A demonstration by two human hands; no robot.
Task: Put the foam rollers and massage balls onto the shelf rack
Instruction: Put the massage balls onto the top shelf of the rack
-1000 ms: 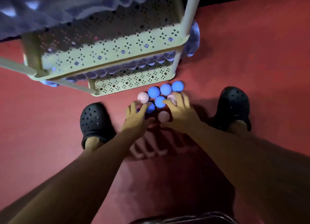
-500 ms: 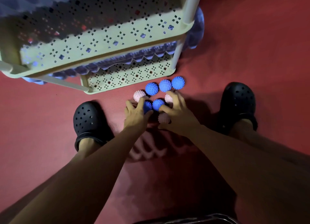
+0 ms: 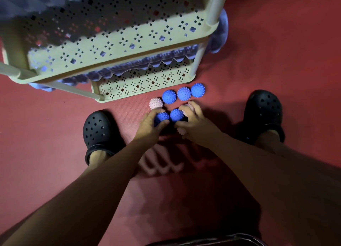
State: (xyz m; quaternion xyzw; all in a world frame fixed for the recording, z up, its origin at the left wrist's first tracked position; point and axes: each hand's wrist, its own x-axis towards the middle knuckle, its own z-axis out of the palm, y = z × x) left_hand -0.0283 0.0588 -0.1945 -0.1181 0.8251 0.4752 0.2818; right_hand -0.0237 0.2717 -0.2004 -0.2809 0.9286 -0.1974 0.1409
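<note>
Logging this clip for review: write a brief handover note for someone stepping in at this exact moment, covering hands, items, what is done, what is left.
Left hand grips a blue spiky ball on the red mat.
Right hand is curled round a second blue ball, with pink balls partly hidden under it.
Three blue balls and one pink ball lie loose in front of the shelf rack.
Done: blue foam rollers already on the rack.
Left: every ball is on the floor; lift them onto the rack.
</note>
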